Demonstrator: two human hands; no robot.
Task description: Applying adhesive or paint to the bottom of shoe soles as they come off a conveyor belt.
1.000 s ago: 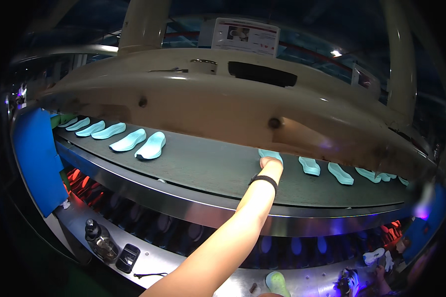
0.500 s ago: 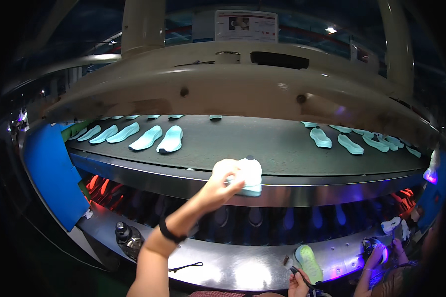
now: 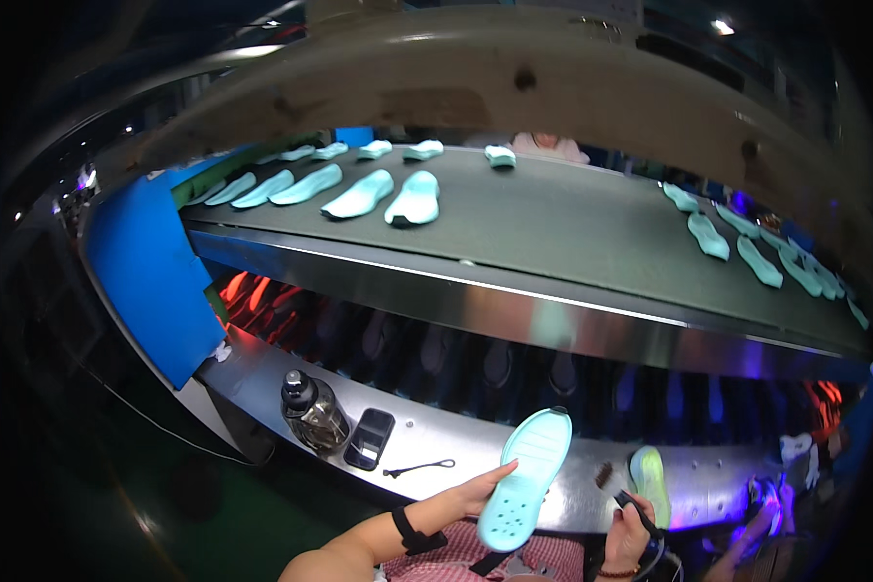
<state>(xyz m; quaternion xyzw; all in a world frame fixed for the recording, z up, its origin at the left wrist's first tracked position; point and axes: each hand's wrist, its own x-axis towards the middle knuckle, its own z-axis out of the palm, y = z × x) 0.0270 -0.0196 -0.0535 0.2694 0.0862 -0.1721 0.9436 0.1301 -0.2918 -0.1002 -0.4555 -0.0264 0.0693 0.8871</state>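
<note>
In the head view, the left hand (image 3: 480,490) of the person is grasping a mint sole (image 3: 533,466), with the thumb laid on its near-side edge. This sole is tilted in front of the checked clothing (image 3: 553,558), its dark-tipped end upward and its small holes at the lower end. The right hand (image 3: 629,541) is clenched around the dark handle of a brush (image 3: 625,500), whose brown bristles are just beside a yellow-green sole (image 3: 649,485). The brush and the held sole are apart.

On the metal ledge (image 3: 495,441), toward the left, there are a dark bottle (image 3: 313,415), a black phone-like object (image 3: 369,439) (I cannot tell exactly what it is) and a looped cord (image 3: 419,468). Behind, more mint soles (image 3: 413,199) lie on the dark belt (image 3: 553,223). At the far right, a co-worker's hand (image 3: 770,512) is in violet light.
</note>
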